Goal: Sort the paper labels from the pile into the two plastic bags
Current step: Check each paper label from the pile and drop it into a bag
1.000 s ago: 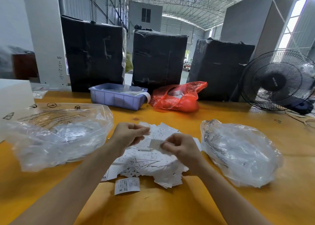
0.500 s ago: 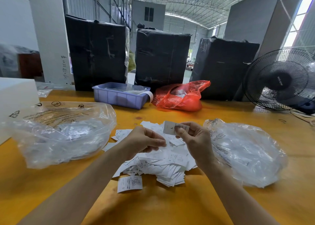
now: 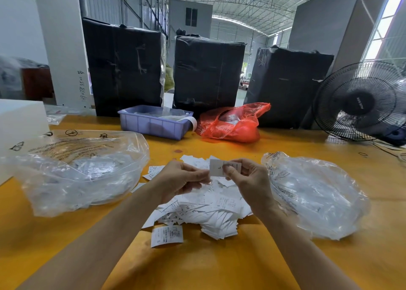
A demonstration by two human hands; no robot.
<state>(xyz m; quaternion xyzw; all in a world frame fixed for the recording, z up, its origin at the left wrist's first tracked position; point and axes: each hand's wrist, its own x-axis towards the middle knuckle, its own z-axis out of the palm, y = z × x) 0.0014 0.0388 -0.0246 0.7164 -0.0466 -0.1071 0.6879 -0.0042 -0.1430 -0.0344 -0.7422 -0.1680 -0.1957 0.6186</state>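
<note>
Label in hand: small white paper label (image 3: 219,170), printed with one dark character, sitting at frame centre above the pile.
Right hand (image 3: 248,183): thumb and fingers are pinching the label's right edge.
Left hand (image 3: 182,179): fingers are curling in toward the label's left edge; whether they are actually gripping it cannot be told.
Pile (image 3: 204,210): loose, overlapping white slips are lying on the table (image 3: 219,267) between both forearms; one slip (image 3: 167,236) is lying apart at lower centre.
Left bag (image 3: 83,171): clear, crinkled film with printed markings, at left of frame, holding slips.
Right bag (image 3: 316,193): clear, crumpled film, at right of frame.
Risk: thin slips are likely clinging together, so two may be dropped as one.
Risk: fan (image 3: 362,100) at upper right could be scattering the light paper if running.
Risk: limp bag mouths may be collapsing, causing misses.
</note>
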